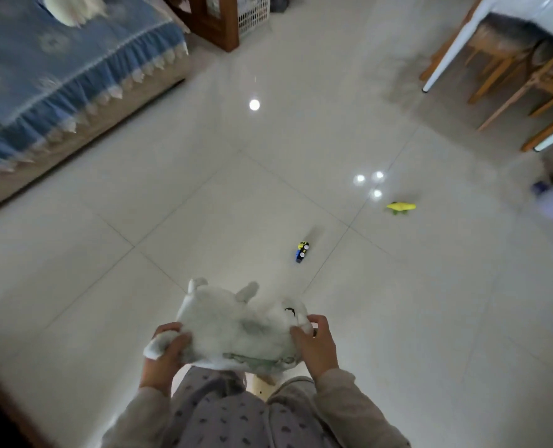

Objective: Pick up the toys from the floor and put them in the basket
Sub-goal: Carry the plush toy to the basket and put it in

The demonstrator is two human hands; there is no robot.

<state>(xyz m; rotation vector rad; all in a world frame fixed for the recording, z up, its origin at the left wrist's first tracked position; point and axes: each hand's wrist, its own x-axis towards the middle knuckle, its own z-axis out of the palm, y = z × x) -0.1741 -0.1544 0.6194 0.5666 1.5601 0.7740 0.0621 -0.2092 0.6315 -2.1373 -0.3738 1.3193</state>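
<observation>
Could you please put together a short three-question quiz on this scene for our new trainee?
1. True or false: both hands hold the white and grey plush animal.
2. Which toy lies on the pale tiled floor nearer the person: (a) the small blue and yellow toy train or (b) the yellow and green plastic toy?
3. Name the white plastic container at the top, beside the brown wooden cabinet.

Key
1. True: the left hand has its grip on one end and the right hand on the other.
2. (a).
3. The white lattice basket.
</observation>
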